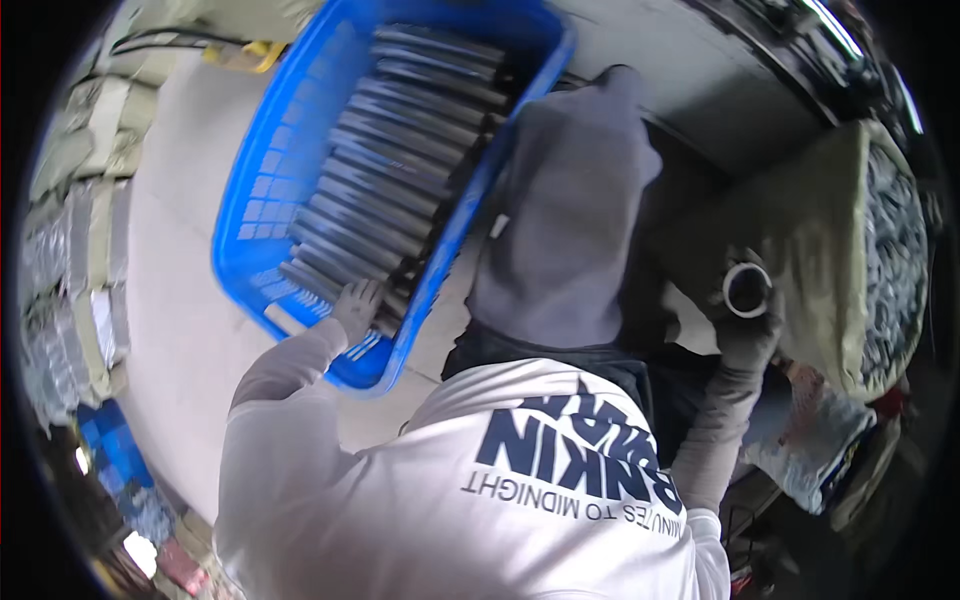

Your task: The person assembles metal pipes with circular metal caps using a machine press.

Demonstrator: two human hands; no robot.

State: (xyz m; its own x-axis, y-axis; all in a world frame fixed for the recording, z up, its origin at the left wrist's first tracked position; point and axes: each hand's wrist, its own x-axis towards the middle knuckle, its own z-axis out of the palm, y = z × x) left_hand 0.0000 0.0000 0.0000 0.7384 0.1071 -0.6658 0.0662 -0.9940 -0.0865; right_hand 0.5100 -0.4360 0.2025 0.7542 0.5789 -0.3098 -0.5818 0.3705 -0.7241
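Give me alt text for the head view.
The left hand is in a blue plastic basket, at the near end of long, grey, cylindrical rods; the right hand holds a round, pale-rimmed, dark-centred object near a beige sack of grey pieces.

Pale floor [180, 190]; wrapped bundles [75, 265] stacked along left. Grey panel [680, 60] sits ahead, strip lights [836, 26] glow upper right.

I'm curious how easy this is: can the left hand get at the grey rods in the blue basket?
Probably yes: the left hand is at the near end of the grey rods, and the open top of the blue basket leaves the way free.
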